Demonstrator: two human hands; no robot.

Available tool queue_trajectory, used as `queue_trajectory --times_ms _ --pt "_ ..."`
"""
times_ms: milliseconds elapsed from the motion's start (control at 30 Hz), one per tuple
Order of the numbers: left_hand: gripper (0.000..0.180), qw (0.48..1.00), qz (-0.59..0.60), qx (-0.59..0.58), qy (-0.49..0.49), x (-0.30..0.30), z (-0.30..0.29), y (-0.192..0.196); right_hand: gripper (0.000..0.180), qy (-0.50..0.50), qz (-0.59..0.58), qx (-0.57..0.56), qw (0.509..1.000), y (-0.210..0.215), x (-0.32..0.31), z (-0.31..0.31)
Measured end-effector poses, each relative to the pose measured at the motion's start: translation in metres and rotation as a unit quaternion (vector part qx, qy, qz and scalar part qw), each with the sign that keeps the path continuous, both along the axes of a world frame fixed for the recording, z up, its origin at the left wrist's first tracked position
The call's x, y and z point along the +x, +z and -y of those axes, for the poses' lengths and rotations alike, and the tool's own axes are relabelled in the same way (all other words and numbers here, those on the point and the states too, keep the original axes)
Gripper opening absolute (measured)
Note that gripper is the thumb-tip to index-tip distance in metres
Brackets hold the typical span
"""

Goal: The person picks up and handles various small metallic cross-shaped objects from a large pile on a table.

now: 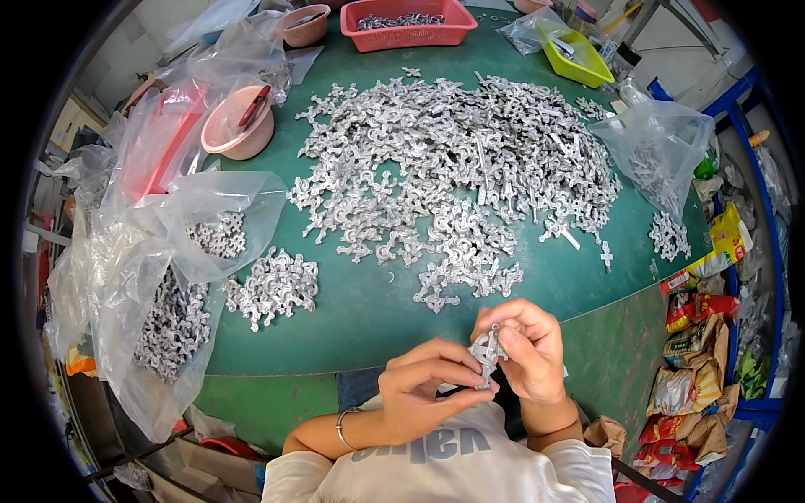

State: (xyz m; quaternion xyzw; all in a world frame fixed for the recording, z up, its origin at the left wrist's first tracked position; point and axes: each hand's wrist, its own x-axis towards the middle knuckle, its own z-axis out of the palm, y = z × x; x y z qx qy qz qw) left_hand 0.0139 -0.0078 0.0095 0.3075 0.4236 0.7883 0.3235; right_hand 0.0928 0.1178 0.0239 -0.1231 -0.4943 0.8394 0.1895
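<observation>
Close to my body, in front of my chest, a small silver-grey metal casting (487, 352) with a curved, ornate outline is held up between both hands. My left hand (429, 386) pinches its lower end between thumb and fingers. At its upper end, the thumb and fingers of my right hand (530, 350) are closed on it. Just beyond my hands lies a large heap of similar grey metal castings (453, 159), spread over the green table (352, 323). A smaller pile of castings (275, 287) sits left of the heap.
Clear plastic bags (134, 277) with castings line the left edge, beside a pink bowl (243, 126) holding a red-handled tool. A red basket (408, 33) and a yellow-green basket (579, 59) stand at the back. Another bag (658, 151) lies right; a blue rack (755, 201) holds packets.
</observation>
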Motion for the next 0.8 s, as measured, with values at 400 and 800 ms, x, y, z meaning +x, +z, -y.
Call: queue_trajectory --times_ms 400,800 --pt "0.01 0.957 0.281 -0.066 0.028 -0.009 0.002 0.0 0.013 -0.056 0.025 0.055 0.997 -0.013 -0.004 -0.006" --pt "0.015 0.921 0.383 -0.035 -0.061 -0.017 0.005 -0.009 0.011 -0.037 0.023 -0.054 0.998 -0.016 -0.009 -0.008"
